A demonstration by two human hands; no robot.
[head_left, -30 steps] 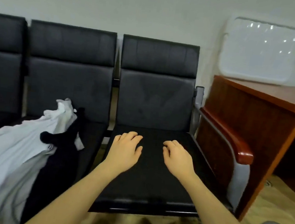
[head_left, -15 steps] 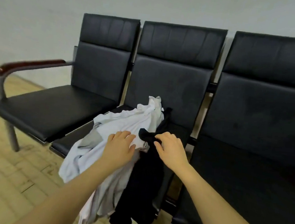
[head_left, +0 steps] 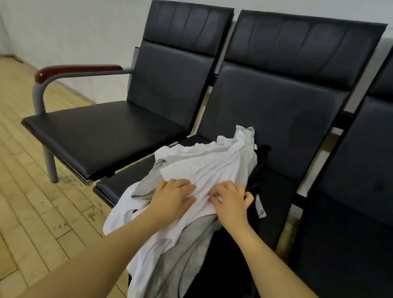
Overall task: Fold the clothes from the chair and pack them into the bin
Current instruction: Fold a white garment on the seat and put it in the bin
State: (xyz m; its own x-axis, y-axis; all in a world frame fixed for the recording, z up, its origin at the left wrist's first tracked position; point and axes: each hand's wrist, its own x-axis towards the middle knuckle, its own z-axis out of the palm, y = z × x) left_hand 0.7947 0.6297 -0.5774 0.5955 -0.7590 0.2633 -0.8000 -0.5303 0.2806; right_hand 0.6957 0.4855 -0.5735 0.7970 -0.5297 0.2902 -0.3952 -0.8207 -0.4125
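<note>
A heap of clothes lies on the middle seat (head_left: 281, 192) of a black three-seat bench and hangs over its front edge. On top is a white garment (head_left: 203, 166), under it grey cloth (head_left: 177, 264), and a black garment (head_left: 223, 269) to the right. My left hand (head_left: 172, 197) and my right hand (head_left: 232, 202) rest side by side on the white garment, fingers curled and pinching its fabric into folds between them. No bin is in view.
The left seat (head_left: 99, 135) has a metal armrest with a wooden top (head_left: 77, 71). The right seat (head_left: 361, 241) adjoins the pile. A pale wall stands behind the bench, and light wooden flooring (head_left: 13, 201) spreads to the left.
My view swung left from the right seat to the clothes pile. Both hands left the bare seat, reached the heap, and shifted from the black garment's edge onto the white garment.
</note>
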